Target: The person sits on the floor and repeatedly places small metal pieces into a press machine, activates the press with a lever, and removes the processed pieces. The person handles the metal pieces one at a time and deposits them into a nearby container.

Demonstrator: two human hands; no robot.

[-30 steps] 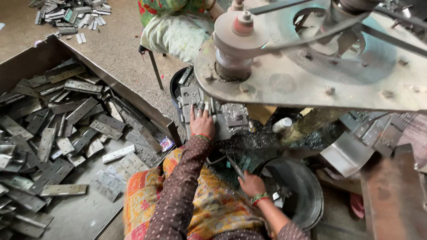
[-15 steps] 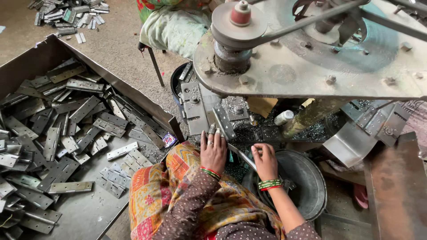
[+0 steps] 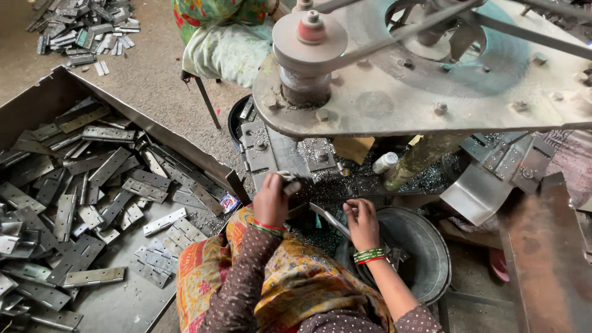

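Hands: left hand grips a metal hinge (fingers curled), right hand empty.

dotted brown sleeves, red-green bangles

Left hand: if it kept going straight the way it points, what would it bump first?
Probably the grey metal machine bed just beyond the fingers. The left hand already holds a small metal piece there; depth is hard to judge.
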